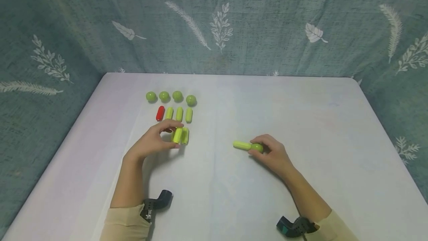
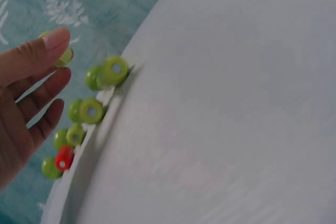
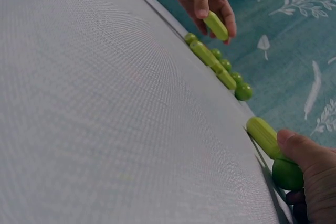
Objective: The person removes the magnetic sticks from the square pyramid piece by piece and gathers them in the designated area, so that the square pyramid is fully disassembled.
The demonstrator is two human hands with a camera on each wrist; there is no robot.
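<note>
My left hand [image 1: 155, 138] pinches a light green ribbed cylinder [image 1: 178, 135] between thumb and fingers, raised over the left part of the table. Right beside it lies another light green cylinder [image 1: 185, 136], and a further one is mostly hidden by the held piece. To the right, my right hand [image 1: 272, 153] grips a green ball [image 1: 256, 147] low over the table. A light green cylinder [image 1: 241, 145] stands out from that ball, end against it; the right wrist view shows the thumb [image 3: 294, 142] at the place where they meet.
Several green balls [image 1: 164, 96] form a row toward the back left of the white table [image 1: 301, 114]. In front of them lie a red cylinder [image 1: 160, 113] and three light green cylinders [image 1: 179, 114]. A leaf-patterned teal cloth [image 1: 260, 40] hangs behind the table.
</note>
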